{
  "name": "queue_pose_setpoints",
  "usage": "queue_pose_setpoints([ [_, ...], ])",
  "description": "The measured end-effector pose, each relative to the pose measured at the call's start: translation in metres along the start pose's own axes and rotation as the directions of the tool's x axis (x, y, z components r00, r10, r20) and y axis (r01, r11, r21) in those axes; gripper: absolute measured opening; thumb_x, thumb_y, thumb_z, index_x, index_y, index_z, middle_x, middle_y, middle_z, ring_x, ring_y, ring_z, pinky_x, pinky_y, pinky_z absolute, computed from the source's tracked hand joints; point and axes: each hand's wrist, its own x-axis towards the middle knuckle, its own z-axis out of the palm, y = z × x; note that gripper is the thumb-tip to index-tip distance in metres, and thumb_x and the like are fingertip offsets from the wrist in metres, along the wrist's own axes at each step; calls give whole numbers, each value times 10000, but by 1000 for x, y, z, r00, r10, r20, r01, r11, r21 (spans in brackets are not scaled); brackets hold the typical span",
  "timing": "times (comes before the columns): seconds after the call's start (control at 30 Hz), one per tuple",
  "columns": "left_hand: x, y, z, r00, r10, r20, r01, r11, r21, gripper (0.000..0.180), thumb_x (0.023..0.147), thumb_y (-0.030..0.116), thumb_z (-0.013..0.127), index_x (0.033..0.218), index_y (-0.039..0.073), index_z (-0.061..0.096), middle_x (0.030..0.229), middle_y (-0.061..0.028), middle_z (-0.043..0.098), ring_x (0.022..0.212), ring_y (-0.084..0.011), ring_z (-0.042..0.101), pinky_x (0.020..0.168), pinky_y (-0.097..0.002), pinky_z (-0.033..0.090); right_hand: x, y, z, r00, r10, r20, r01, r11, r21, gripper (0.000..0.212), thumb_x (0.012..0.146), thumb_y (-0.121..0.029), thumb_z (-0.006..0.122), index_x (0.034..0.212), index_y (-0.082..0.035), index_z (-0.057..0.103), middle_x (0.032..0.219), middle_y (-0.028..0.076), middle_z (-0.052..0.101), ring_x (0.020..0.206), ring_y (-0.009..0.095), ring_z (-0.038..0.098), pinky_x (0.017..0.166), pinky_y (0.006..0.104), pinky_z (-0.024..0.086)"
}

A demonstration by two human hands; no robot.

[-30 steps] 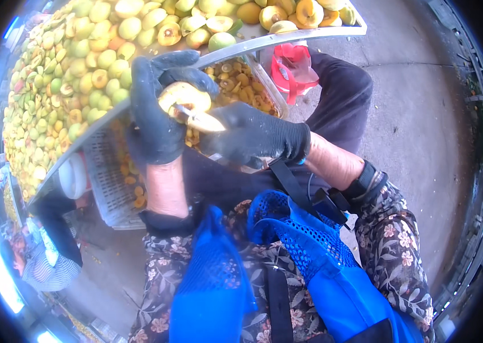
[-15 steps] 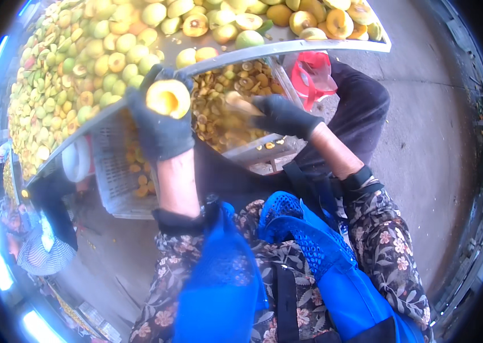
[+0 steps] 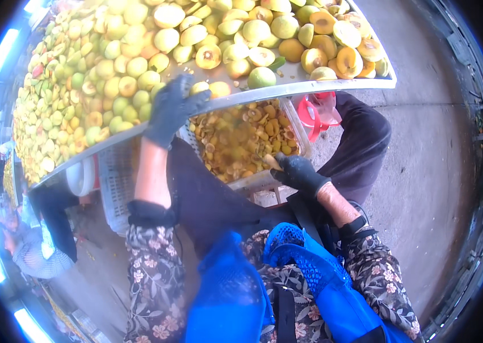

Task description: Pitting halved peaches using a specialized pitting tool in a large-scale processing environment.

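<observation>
Left hand (image 3: 177,110) at table's (image 3: 310,89) near rim: dark glove, fingers apart, contact unclear to me. Smooth round yellow-green fruit (image 3: 208,56) heaped on table; raised metal rim likely stops rolling. Below table, crate (image 3: 254,180) of ragged pieces, within easy reach. Right hand (image 3: 298,173), below table, clamped round tan handle (image 3: 272,162), probably for firm control.

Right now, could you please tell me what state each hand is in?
Left black-gloved hand: open at the silver metal table rim, nothing visibly held.
Right black-gloved hand: closed around a tan, wooden-looking handle.
</observation>
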Motion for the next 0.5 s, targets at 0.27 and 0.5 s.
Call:
queue_pose_setpoints([
  [0.27,13,-5,-6,993,24,-118,-53,966,-253,381,966,356,531,1138,30,626,1080,-71,653,949,-141,623,753,-266,532,-2,5,4,997,74,17,-75,991,107,325,854,-323,617,1064,-87,537,822,187,656,791,386,647,688,488,498],
  [0.5,-61,37,36,748,408,-523,-462,886,31,483,1041,388,303,1210,9,549,1136,-160,630,1008,-187,619,831,-304,542,1,-97,-75,935,-140,-326,202,965,165,291,830,-224,680,1034,-69,542,683,185,615,637,387,629,559,476,473],
])
